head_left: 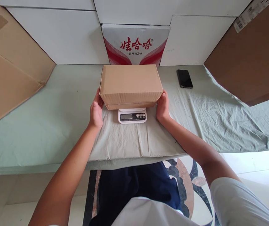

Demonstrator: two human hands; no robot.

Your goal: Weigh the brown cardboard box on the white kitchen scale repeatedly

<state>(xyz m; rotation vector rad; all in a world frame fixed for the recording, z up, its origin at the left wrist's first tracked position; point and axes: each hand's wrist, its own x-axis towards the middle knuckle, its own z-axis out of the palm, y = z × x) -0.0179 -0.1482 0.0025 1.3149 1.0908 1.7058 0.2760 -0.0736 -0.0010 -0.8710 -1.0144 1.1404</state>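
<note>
Squarely over the small kitchen scale (132, 116) a closed cardboard box (131, 84) is being held, its long side turned toward the wearer so that the scale's display strip is left peeking out beneath the front edge. Whether the box's weight is fully resting on the platform or is partly carried by the hands cannot be told from this angle. The box is gripped at its 2 short ends: the left hand (96, 110) is pressed flat against the left end, fingers wrapped up the side, and the right hand (162, 106) is cupped against the right end in the same way, so the load is kept level and centred. The scale is set on a pale green cloth (54, 125) spread over the low table, a soft but flat base. Farther back, a printed water carton (135, 44) is stood against the white wall. A dark phone (184, 78) is laid face up to the right, well apart. Large brown cartons (9, 62) are leaned in at both sides.
</note>
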